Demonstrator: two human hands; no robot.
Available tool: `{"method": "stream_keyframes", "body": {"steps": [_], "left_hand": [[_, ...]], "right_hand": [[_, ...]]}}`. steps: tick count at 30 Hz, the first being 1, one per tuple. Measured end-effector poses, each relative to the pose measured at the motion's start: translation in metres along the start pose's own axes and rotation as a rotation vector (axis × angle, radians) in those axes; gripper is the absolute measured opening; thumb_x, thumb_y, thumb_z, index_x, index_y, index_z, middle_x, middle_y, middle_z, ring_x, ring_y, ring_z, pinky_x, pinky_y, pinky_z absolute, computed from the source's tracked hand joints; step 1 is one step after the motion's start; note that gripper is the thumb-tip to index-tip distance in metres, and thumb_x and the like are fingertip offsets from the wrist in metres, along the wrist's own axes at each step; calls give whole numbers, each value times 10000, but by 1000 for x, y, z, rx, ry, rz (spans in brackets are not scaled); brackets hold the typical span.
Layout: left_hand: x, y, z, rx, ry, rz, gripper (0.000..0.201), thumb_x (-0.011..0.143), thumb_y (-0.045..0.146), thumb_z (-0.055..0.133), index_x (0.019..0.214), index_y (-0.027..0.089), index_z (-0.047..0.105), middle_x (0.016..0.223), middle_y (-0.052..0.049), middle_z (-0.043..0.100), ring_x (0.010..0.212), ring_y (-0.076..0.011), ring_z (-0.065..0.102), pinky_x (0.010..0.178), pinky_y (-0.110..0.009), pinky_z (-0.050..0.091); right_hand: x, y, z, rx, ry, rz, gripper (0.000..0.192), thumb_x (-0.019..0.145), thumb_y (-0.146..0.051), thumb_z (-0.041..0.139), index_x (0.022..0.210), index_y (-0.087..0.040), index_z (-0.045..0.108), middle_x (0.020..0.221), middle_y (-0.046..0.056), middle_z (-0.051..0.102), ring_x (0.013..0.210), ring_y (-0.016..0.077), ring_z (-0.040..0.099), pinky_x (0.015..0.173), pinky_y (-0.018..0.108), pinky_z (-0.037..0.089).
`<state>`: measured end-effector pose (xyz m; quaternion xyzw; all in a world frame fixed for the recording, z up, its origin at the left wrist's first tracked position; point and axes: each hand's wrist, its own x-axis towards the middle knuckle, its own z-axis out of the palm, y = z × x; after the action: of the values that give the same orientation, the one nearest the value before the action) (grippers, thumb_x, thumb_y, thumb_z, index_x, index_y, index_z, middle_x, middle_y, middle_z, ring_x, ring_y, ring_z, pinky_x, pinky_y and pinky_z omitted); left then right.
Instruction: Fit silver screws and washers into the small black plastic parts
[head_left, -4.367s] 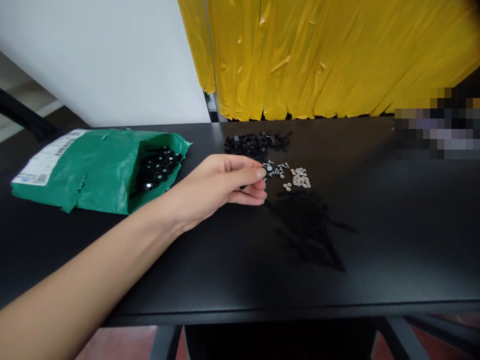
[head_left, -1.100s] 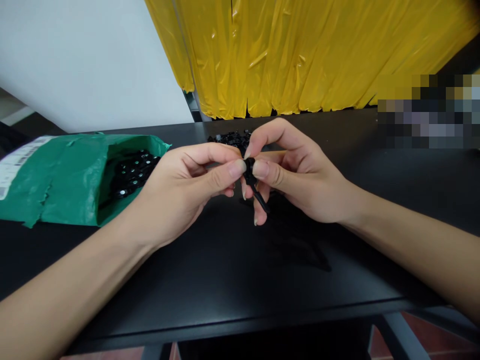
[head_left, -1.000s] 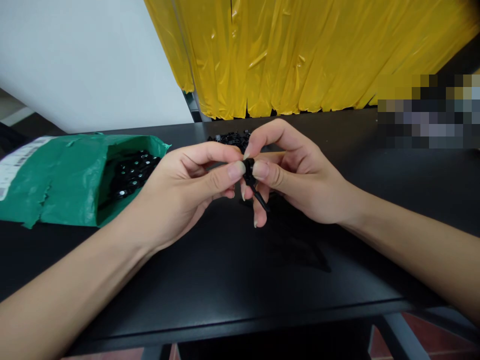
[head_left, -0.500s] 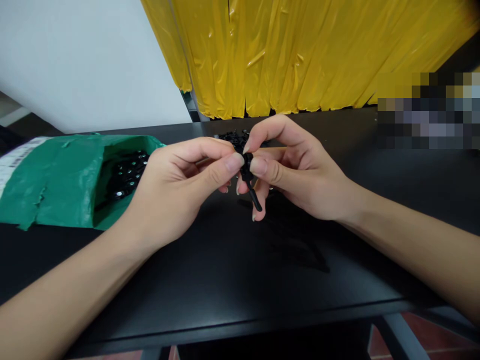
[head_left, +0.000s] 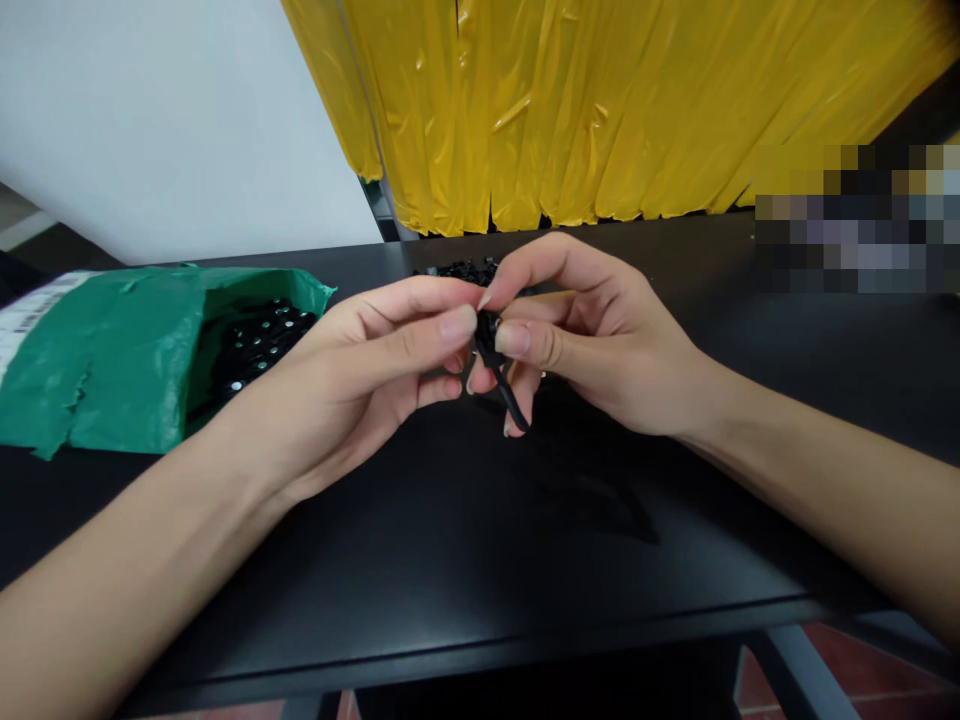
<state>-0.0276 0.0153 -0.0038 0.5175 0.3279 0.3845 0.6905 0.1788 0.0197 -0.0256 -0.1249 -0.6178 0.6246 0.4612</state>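
Observation:
Both hands meet above the middle of the black table (head_left: pixel 450 560). My left hand (head_left: pixel 360 370) and my right hand (head_left: pixel 592 335) pinch one small black part (head_left: pixel 489 340) between thumbs and forefingers. A thin black stem of that part points down and right past my right fingers. Whatever else sits between the fingertips is hidden. Behind the hands lies a pile of small black parts (head_left: pixel 461 270), mostly covered by my fingers.
A torn green mailer bag (head_left: pixel 112 350) lies open at the left, with several black round pieces (head_left: pixel 259 340) inside its mouth. Yellow plastic sheeting (head_left: pixel 600 110) hangs behind the table. A pile of thin black strips (head_left: pixel 600 490) lies under my right wrist.
Earlier my left hand alone picked at the screws on the table. Since then both hands have come together on the black part; in the last second the left thumb slid forward over it.

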Motion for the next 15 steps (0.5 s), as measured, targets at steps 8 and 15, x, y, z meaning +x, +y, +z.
{"method": "stream_keyframes", "body": {"steps": [8, 15], "left_hand": [[3, -7, -1, 185, 46, 192, 174, 896, 371, 788, 783, 239, 790, 735, -5, 685, 697, -121, 596, 660, -211, 540], [0, -7, -7, 399, 96, 258, 193, 941, 373, 728, 826, 238, 804, 763, -18, 720, 721, -139, 635, 683, -239, 527]], "right_hand": [[1, -2, 1, -35, 49, -8, 212, 950, -257, 721, 1117, -173, 619, 792, -32, 734, 824, 155, 775, 596, 203, 654], [2, 2, -1, -16, 37, 29, 207, 925, -222, 753, 1085, -160, 638, 764, -37, 734, 792, 145, 775, 585, 189, 650]]}}
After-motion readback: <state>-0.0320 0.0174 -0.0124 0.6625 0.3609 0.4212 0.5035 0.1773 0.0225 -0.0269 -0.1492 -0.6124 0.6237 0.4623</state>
